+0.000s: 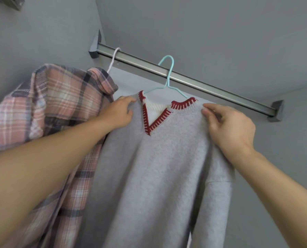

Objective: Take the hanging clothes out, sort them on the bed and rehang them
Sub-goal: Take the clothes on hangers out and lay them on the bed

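Note:
A grey V-neck sweater (163, 167) with red and white neck trim hangs on a light blue hanger (167, 76), whose hook sits at the metal closet rail (193, 81). My left hand (119, 113) grips the sweater's left shoulder. On the other shoulder, my right hand (229, 126) pinches the knit between thumb and fingers. To the left a pink and grey plaid shirt (56, 111) hangs from a white hanger (113, 59) on the same rail.
The closet has plain grey walls on the left, back and right. Grey brackets (277, 110) hold the rail at both ends. The stretch of rail to the right of the blue hanger carries nothing.

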